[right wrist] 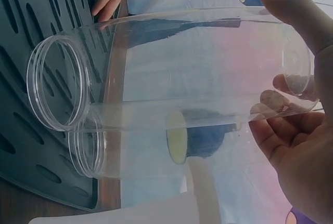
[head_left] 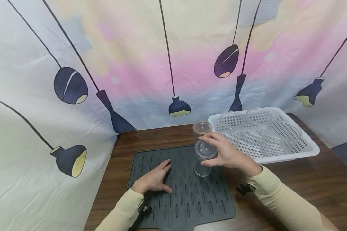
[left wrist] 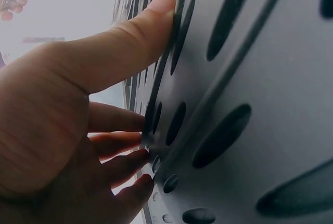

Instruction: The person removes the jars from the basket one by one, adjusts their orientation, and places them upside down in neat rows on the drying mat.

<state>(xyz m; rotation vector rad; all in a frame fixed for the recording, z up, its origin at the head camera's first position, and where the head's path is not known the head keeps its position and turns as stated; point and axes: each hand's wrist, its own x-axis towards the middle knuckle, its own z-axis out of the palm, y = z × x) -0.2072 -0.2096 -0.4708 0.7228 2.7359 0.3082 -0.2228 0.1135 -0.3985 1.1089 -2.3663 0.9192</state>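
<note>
My right hand (head_left: 224,150) grips a clear plastic jar (right wrist: 182,63) near its base, thumb on one side and fingers on the other. The jar is upside down, its threaded mouth at the dark grey drying mat (head_left: 188,199); whether it touches the mat I cannot tell. Just behind it, a second clear jar (head_left: 201,127) stands inverted on the mat's far edge, partly hidden by the first. My left hand (head_left: 154,179) rests on the mat's left part, fingers spread and holding nothing; in the left wrist view its thumb (left wrist: 135,37) touches the ridged surface.
To the right sits a white perforated plastic basket (head_left: 309,148) with several clear jars (head_left: 286,133) inside. All stands on a dark wooden table (head_left: 167,136). A cloth backdrop (head_left: 144,64) printed with lamps hangs behind the table's far edge.
</note>
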